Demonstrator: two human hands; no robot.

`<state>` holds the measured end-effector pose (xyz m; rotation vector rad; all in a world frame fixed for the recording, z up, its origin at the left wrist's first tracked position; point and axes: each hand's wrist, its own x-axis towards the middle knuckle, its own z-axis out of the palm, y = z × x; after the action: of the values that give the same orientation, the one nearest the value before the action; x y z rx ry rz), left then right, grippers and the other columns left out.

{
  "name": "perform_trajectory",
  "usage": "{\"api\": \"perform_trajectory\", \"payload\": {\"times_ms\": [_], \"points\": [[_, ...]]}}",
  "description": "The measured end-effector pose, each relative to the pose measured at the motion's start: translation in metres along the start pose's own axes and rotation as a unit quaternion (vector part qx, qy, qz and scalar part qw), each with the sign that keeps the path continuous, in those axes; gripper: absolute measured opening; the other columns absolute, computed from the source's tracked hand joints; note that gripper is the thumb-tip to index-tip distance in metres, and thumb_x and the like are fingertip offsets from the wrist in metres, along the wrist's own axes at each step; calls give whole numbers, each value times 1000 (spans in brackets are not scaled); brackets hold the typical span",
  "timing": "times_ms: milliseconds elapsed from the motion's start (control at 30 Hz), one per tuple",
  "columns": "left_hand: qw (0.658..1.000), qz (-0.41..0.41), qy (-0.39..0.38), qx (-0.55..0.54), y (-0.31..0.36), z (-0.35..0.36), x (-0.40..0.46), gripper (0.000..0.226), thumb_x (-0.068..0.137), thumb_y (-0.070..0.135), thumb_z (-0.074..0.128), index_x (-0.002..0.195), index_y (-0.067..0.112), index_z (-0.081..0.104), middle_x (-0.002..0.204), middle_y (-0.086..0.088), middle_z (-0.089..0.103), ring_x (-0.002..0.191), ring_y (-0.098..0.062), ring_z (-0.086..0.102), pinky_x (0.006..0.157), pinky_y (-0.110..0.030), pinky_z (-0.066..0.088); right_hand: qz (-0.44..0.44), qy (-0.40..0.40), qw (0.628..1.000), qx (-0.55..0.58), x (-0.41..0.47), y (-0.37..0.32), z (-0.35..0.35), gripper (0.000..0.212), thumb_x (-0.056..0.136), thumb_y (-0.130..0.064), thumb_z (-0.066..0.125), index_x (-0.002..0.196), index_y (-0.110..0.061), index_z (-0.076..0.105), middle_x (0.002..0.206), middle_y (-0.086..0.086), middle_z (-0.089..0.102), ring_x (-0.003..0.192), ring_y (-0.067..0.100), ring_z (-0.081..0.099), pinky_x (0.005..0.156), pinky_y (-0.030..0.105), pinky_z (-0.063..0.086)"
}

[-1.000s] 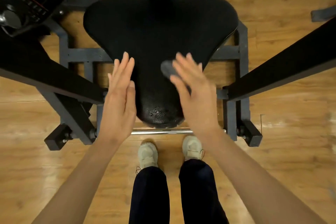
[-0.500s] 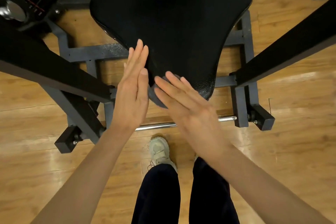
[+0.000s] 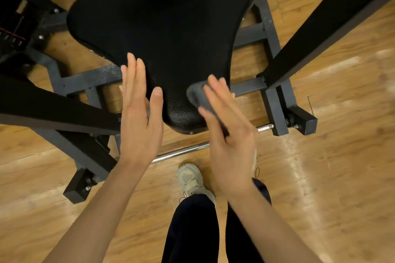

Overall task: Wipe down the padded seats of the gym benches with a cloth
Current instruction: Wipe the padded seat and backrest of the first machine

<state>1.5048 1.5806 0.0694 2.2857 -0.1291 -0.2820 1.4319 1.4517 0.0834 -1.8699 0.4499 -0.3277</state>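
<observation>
**Ana:** Head view, nearest first: dark trousers and one pale shoe [image 3: 190, 178] on the wooden floor [image 3: 320, 177], then both forearms reaching forward over a chrome bar [image 3: 181, 153].

**Ben:** And the hands?

**Ana:** The left hand [image 3: 140, 117] has its fingers [image 3: 133, 72] straight and close together, thumb a little apart, holding nothing. It lies along the left edge of the narrow near end of the padded seat [image 3: 162, 28]; whether it touches the padding, I cannot tell. The right hand [image 3: 229, 134] is flat too, fingers straight and slightly blurred, pressing the grey cloth [image 3: 197, 96] onto the right side of that narrow end.

**Ben:** So where does the cloth sit against what needs doing?

**Ana:** It is at the near tip, under and just ahead of the right fingertips. The seat's long axis runs away from the person, widening toward the far end. Almost all of the padding lies beyond the cloth, ahead and to the left.

**Ben:** Then the right hand does the work?

**Ana:** I judge so: it has the cloth, and a push forward along that axis would cover the broad part. Beyond the seat are the dark steel frame [image 3: 271, 49] and two black beams [image 3: 333, 17] crossing at either side.
</observation>
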Motion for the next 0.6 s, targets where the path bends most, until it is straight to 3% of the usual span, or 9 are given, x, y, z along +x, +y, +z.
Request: {"api": "perform_trajectory", "payload": {"times_ms": [67, 167, 300, 600], "points": [[1000, -6, 1, 14, 3, 1, 0, 59, 109, 38, 29, 160, 18, 8, 168, 7, -1, 153, -5, -7, 120, -12, -5, 108, 103, 985, 92, 3, -16, 16, 38, 94, -5, 59, 132, -11, 57, 141, 0, 55, 138, 6, 41, 114, 40, 38], [999, 14, -1, 48, 12, 1, 1, 57, 110, 34, 32, 160, 18, 10, 168, 6, -1, 153, -6, -9, 125, -28, -5, 186, 139, 950, 209, 6, -27, 13, 37, 94, -10, 60, 130, -19, 59, 137, -9, 58, 132, -1, 47, 109, 28, 42], [995, 52, -30, 79, 34, 2, 15, 53, 109, 29, 34, 159, 21, 17, 168, 8, 2, 153, -4, -8, 126, -32, -5, 220, 138, 934, 247, 16, -21, -12, 36, 93, -14, 61, 129, -18, 62, 133, -11, 62, 125, -4, 52, 104, 20, 44], [981, 96, -97, 135, 84, 30, 81, 55, 107, 33, 34, 158, 26, 17, 166, 15, 3, 151, 3, -9, 124, -24, -7, 236, 146, 922, 271, 71, 9, -24, 35, 95, -15, 62, 129, -20, 62, 132, -13, 62, 125, -4, 52, 107, 27, 44]]}}
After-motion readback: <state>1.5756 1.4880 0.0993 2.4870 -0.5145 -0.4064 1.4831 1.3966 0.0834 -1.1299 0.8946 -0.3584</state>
